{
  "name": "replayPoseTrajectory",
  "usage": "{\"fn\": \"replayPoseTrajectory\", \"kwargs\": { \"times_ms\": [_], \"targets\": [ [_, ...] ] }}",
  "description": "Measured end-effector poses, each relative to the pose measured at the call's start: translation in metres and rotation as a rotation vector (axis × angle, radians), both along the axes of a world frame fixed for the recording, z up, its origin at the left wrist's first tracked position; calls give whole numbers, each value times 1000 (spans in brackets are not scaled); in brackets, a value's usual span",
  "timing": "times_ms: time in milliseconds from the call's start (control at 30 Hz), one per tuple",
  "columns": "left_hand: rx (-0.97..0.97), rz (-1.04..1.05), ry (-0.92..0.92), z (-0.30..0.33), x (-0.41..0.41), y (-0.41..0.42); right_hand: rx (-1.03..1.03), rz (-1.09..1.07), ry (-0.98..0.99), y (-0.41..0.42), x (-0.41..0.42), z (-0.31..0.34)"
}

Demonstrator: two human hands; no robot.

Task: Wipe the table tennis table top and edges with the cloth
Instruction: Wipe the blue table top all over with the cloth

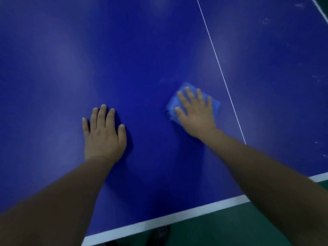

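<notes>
A dark blue table tennis table point(142, 50) fills most of the view. A folded light blue cloth point(173, 105) lies on it, just left of the thin white centre line point(216, 59). My right hand point(195, 110) presses flat on the cloth with fingers straight and spread, covering most of it. My left hand point(103, 132) rests flat on the bare table top, about a hand's width to the left of the cloth, holding nothing.
The table's near edge carries a white border stripe point(159, 221) running from bottom left up to the right. Green floor point(221, 228) lies below it. Pale smudges point(266, 21) mark the surface right of the centre line. A dark shoe point(159, 235) shows under the edge.
</notes>
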State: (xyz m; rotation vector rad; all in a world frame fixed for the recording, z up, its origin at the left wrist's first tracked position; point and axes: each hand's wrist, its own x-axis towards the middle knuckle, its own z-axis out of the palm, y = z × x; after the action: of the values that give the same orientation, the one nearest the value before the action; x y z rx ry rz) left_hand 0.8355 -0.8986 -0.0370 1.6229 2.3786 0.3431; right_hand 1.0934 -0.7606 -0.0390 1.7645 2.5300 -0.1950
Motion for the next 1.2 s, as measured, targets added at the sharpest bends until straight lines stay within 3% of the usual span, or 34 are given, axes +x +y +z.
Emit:
{"fn": "replayPoseTrajectory", "kwargs": {
  "times_ms": [100, 200, 267, 433, 533, 633, 767, 867, 967, 1067, 1200],
  "targets": [
    [-3, 0, 12, -4, 0, 1, 11, -307, -35, 33, 57, 0],
    [2, -14, 20, -5, -3, 2, -11, -400, 1, 24, 53, 1],
    [14, -23, 15, -5, -4, 1, 33, -280, -19, 2, 16, -1],
    [80, 11, 0, -11, -6, 1, 40, 347, 80, -41, -134, -3],
    [108, 36, -7, -13, -6, 4, -14, 428, 85, -2, -192, -2],
    [72, 10, 29, -14, -7, 5, -26, 326, 51, 69, -177, -5],
    [36, -17, 57, -14, -5, 5, 49, -123, -67, 169, -58, -6],
    [26, -21, 59, -13, -4, 5, 50, -439, -23, 196, 33, 0],
    [18, -21, 72, -11, -3, 7, 5, -574, 21, 191, 33, 3],
    [1, -13, 69, -11, -3, 7, 86, -355, 15, 153, -39, -1],
    [15, -4, 72, -12, -3, 8, 25, 379, 40, 41, -120, -5]
  ]
}}
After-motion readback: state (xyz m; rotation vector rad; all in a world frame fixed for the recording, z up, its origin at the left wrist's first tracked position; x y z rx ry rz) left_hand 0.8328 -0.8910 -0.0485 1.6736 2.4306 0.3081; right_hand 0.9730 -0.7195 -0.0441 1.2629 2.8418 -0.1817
